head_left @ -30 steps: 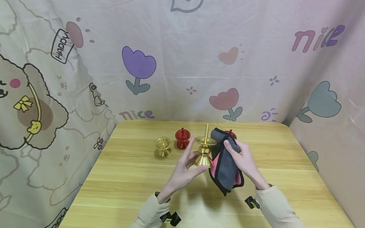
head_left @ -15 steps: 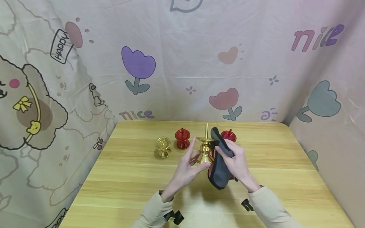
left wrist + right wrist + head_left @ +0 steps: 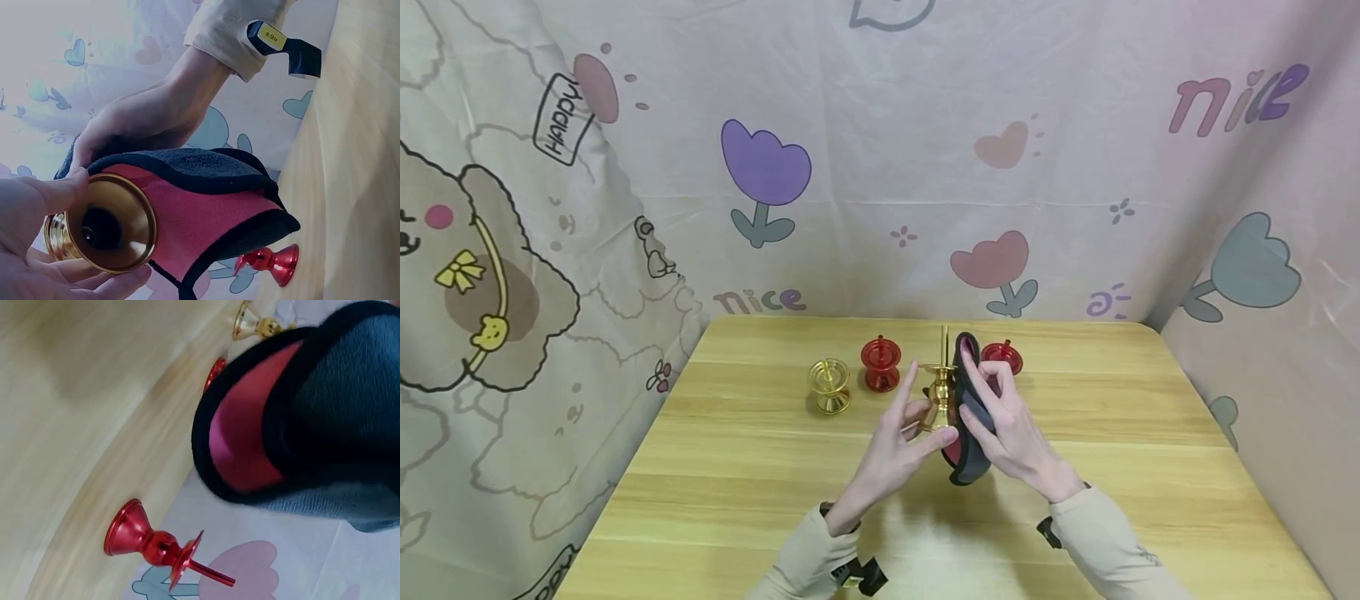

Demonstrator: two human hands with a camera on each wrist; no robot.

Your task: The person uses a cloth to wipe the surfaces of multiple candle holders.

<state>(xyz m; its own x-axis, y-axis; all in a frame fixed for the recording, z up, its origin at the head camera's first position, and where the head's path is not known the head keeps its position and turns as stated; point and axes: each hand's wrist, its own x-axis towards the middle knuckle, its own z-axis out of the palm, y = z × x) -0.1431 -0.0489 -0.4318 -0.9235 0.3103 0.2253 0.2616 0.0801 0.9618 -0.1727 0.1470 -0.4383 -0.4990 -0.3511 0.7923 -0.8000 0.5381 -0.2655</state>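
In the head view my left hand [image 3: 887, 450] holds a gold candlestick [image 3: 940, 393] upright by its flared base, thumb low and index finger raised. The left wrist view looks into the hollow underside of this candlestick [image 3: 132, 225]. My right hand [image 3: 1018, 433] grips a folded cloth [image 3: 973, 460], grey outside, pink inside and black along its edges. The cloth lies against the candlestick's right side. In the left wrist view, the cloth's pink face [image 3: 206, 219] is next to the base. Folded cloth [image 3: 344, 381] fills much of the right wrist view, where the right hand's fingers are hidden.
Behind the hands stand a smaller gold candlestick [image 3: 830, 385] and a red candlestick [image 3: 881, 363] on the wooden table [image 3: 737, 492]. Another red candlestick [image 3: 1002, 357] stands at the back right, partly behind the right hand. A patterned curtain [image 3: 880, 167] hangs behind and at the sides.
My right hand has moved left with the cloth, bringing it against the candlestick, and its fingers have shifted on the fold. The left hand keeps its hold, nearly still.
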